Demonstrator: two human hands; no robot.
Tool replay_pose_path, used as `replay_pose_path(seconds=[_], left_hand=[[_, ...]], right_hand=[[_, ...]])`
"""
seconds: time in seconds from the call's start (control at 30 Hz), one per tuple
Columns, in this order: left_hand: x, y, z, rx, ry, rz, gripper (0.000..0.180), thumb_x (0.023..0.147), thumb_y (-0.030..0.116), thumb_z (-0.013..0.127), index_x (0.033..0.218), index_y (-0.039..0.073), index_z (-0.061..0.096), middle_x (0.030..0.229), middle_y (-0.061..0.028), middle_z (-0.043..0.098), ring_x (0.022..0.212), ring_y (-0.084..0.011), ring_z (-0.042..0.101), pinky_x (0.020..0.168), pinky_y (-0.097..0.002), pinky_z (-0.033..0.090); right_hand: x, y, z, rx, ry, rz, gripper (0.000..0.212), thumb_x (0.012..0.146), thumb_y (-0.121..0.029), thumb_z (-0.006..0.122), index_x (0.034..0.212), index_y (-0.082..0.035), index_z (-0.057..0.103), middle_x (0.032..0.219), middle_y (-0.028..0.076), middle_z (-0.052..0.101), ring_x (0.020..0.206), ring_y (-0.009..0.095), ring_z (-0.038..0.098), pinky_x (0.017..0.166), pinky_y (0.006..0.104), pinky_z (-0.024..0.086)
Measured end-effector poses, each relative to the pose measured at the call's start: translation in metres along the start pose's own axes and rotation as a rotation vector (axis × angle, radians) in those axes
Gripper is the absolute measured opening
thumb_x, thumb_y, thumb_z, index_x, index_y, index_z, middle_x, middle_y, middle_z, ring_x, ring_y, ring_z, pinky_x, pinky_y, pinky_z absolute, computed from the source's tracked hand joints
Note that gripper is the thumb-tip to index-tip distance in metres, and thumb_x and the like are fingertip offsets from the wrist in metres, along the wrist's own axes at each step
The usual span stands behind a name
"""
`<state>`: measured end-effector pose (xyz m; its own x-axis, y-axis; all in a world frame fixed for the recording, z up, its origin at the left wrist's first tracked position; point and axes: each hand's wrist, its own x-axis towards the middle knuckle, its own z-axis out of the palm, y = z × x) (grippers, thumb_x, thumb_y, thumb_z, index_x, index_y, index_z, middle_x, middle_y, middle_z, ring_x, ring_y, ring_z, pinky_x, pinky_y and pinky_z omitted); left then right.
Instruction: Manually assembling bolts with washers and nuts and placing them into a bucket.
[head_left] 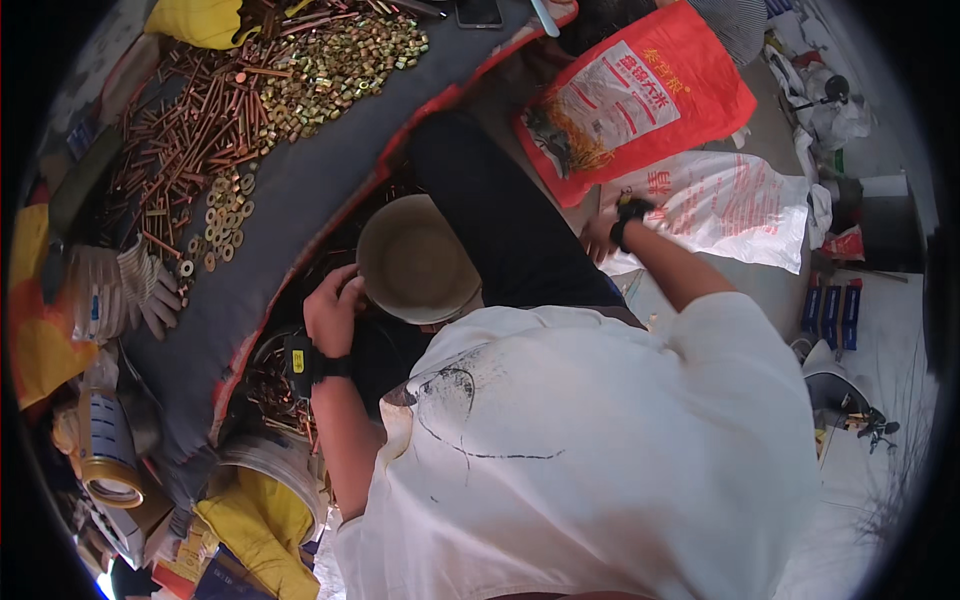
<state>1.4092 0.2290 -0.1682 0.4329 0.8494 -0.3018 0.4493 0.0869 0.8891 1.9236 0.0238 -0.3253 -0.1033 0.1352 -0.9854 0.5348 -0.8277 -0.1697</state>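
Observation:
A beige bucket (418, 262) stands between my legs, its round bottom showing inside. My left hand (336, 306) is at its left rim, thumb and fingers closed on the edge. My right hand (600, 238) is lowered beside my right thigh, near a white printed plastic sack (700, 205). Its fingers are partly hidden and smeared, so their hold does not show. On the dark padded surface ahead lie a heap of copper-coloured bolts (190, 140), a pile of brass-coloured nuts (330, 85) and several flat washers (228, 215).
A red printed bag (635, 105) lies ahead right. Pale work gloves (135, 290) rest at the surface's left edge, above a gold-and-white can (110, 450). At lower left, a white tub (285, 465) holds yellow cloth. More metal rods (275, 385) lie beside my left forearm. A phone (478, 12) is at the top.

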Motion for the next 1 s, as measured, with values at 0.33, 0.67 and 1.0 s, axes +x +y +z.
replay_pose_path(seconds=[0.33, 0.67, 1.0], left_hand=[[0.003, -0.002, 0.007, 0.043, -0.034, -0.067, 0.029, 0.083, 0.013, 0.060, 0.110, 0.003, 0.062, 0.079, -0.0025, 0.064, 0.062, -0.0085, 0.056, 0.056, -0.0230, 0.044], [0.005, -0.004, 0.007, 0.108, -0.038, -0.083, 0.029, 0.080, 0.011, 0.062, 0.108, 0.004, 0.063, 0.082, -0.0109, 0.067, 0.060, -0.0129, 0.062, 0.058, -0.0255, 0.048], [0.009, 0.002, 0.008, 0.147, -0.044, -0.072, 0.029, 0.080, 0.010, 0.060, 0.108, 0.003, 0.062, 0.086, -0.0104, 0.067, 0.065, -0.0140, 0.062, 0.062, -0.0260, 0.048]], right_hand=[[0.027, -0.022, 0.073, -0.111, 0.129, -0.035, 0.053, 0.081, -0.043, 0.057, 0.124, -0.015, 0.046, 0.120, 0.011, 0.055, 0.113, 0.024, 0.051, 0.091, 0.0475, 0.041], [0.040, -0.038, 0.069, -0.110, 0.170, -0.064, 0.055, 0.081, -0.044, 0.057, 0.126, -0.015, 0.045, 0.123, 0.012, 0.053, 0.115, 0.025, 0.050, 0.093, 0.0494, 0.039], [0.043, -0.036, 0.071, -0.087, 0.235, -0.108, 0.058, 0.080, -0.045, 0.057, 0.127, -0.015, 0.043, 0.125, 0.012, 0.052, 0.118, 0.025, 0.048, 0.094, 0.0513, 0.038]])
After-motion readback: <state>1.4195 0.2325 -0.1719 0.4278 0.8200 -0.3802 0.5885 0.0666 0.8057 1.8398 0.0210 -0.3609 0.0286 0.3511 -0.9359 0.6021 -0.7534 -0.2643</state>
